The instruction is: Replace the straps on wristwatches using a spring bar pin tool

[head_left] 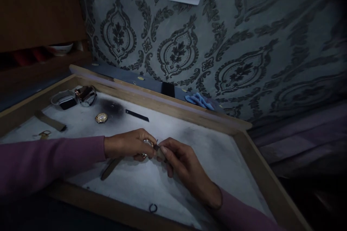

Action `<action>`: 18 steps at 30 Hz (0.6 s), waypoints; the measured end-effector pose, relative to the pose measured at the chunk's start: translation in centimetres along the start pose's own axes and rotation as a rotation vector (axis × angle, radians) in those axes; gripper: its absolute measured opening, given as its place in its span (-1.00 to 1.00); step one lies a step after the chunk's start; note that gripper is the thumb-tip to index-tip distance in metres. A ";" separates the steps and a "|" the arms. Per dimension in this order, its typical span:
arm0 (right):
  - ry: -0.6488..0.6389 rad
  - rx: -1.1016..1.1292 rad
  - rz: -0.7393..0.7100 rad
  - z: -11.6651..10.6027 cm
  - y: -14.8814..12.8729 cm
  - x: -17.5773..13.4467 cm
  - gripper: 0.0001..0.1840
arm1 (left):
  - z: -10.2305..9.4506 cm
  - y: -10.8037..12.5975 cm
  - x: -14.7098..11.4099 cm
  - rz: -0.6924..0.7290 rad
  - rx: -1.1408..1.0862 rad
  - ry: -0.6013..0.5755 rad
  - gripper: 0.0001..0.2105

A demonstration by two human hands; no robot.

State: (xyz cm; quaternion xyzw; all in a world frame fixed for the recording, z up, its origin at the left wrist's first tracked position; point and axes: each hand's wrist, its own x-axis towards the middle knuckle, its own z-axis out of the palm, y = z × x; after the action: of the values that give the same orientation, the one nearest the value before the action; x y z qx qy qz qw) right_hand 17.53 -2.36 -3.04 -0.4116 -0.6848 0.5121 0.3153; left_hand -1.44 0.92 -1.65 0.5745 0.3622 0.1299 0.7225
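My left hand (126,144) is closed around a round wristwatch (148,142) with a gold-coloured case. A brown strap (110,169) hangs out below that wrist and seems to belong to the same watch. On the other side of the case, my right hand (187,160) pinches a short brown strap piece (161,154) between thumb and fingers. The strap's end meets the edge of the case, and a small thin bit sticks up there. Whether the two are joined I cannot tell, since fingers cover the spot. Both hands are just above the white tray surface (184,191).
A wooden rim (146,96) borders the tray. Inside lie a loose watch case (101,117), a dark blade (137,115), a smartwatch (67,103), another watch (88,97), a strap piece (51,121) and a black ring (153,208). A blue cloth (199,100) rests behind the rim.
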 end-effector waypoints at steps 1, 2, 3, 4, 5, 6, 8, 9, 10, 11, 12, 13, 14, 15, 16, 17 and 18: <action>-0.001 0.011 0.004 0.0 0.0 0.0 -0.65 | 0.0 0.0 0.0 -0.005 -0.008 0.001 -0.89; -0.002 0.017 0.008 0.0 0.0 0.0 -0.65 | 0.0 0.1 0.0 -0.008 -0.010 0.005 -0.89; -0.005 0.021 0.011 0.0 0.0 0.0 -0.64 | 0.0 0.1 0.0 -0.011 -0.007 0.009 -0.89; -0.007 0.026 0.010 0.0 0.0 0.0 -0.64 | 0.0 0.1 0.0 -0.010 -0.002 0.014 -0.90; -0.008 0.030 0.008 0.0 0.0 0.1 -0.63 | 0.0 0.1 0.0 -0.007 0.003 0.018 -0.90; -0.009 0.035 0.006 0.0 0.0 0.1 -0.64 | -0.1 0.0 0.1 -0.004 0.002 0.019 -0.90; -0.005 0.042 0.006 0.0 -0.1 0.0 -0.65 | -0.1 0.0 0.1 0.005 -0.006 0.014 -0.90; -0.002 0.041 0.008 0.0 -0.1 0.0 -0.67 | -0.1 0.1 0.0 0.005 -0.010 0.010 -0.90; 0.000 0.038 0.009 0.0 0.0 0.0 -0.68 | -0.1 0.1 0.0 0.002 -0.014 0.009 -0.89; 0.001 0.037 0.007 0.0 0.0 0.1 -0.69 | -0.1 0.2 0.0 -0.006 -0.016 0.010 -0.89; 0.002 0.038 0.003 0.0 0.0 0.1 -0.70 | -0.1 0.2 -0.1 -0.015 -0.018 0.016 -0.89; 0.002 0.042 -0.001 -0.1 0.1 0.1 -0.70 | 0.0 0.3 -0.1 -0.024 -0.019 0.020 -0.89; 0.003 0.048 -0.005 -0.1 0.1 0.1 -0.71 | 0.0 0.3 -0.1 -0.031 -0.020 0.022 -0.90; 0.004 0.054 -0.007 -0.1 0.2 0.1 -0.71 | 0.0 0.3 -0.2 -0.033 -0.022 0.022 -0.91; 0.005 0.058 -0.010 0.0 0.2 0.1 -0.72 | 0.0 0.4 -0.1 -0.032 -0.020 0.018 -0.92; 0.004 0.061 -0.012 0.0 0.3 0.1 -0.72 | 0.0 0.4 -0.1 -0.030 -0.018 0.015 -0.92; 0.003 0.063 -0.012 0.0 0.3 0.1 -0.73 | 0.0 0.3 -0.1 -0.028 -0.015 0.015 -0.92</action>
State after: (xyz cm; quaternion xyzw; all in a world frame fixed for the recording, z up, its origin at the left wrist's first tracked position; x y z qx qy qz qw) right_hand 17.60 -2.20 -3.34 -0.3979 -0.6703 0.5309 0.3323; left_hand -1.39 0.93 -1.29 0.5628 0.3745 0.1268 0.7259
